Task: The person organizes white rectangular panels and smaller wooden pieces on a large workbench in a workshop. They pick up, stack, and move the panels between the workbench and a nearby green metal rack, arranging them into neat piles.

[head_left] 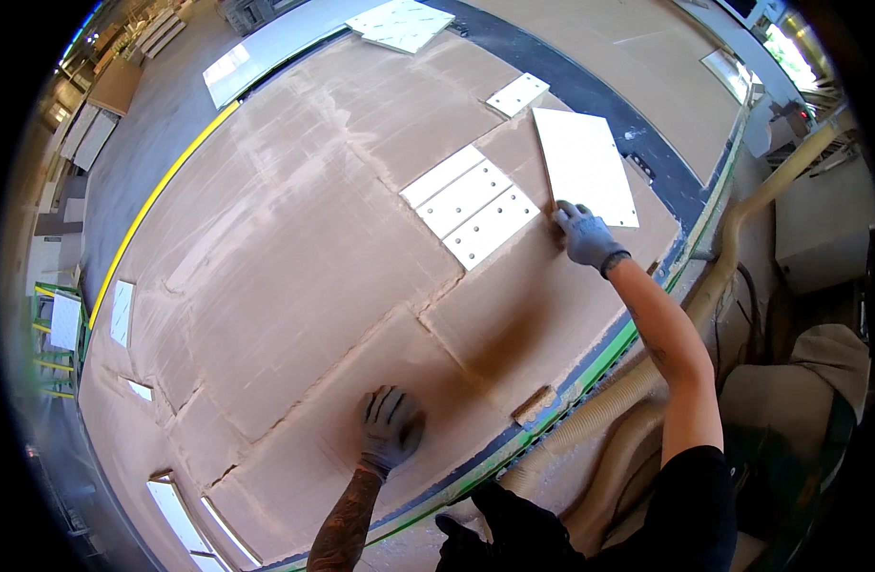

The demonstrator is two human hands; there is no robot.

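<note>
White panel (587,157), a plain four-sided piece, lies toward the right side of a broad brown worktop (313,257), its near left corner at the fingertips of the right hand (587,235). That hand wears a grey glove, its fingers bent at the corner; whether they pinch the edge or merely touch it cannot be told. The left hand (391,429), also in a grey glove, is well apart from the panel, palm down at the worktop's near side, fingers extended and slightly spread. Just left of the panel sit three white strips (471,205), side by side, two dotted with dark holes. A small drilled piece (517,94) lies beyond them, and farther off a grey-veined slab (401,24) rests near the far edge. A white offcut (121,313) lies at the worktop's left side. A yellow strip (161,185) runs along the left edge; a thick tan hose (731,243) curves past the right.
</note>
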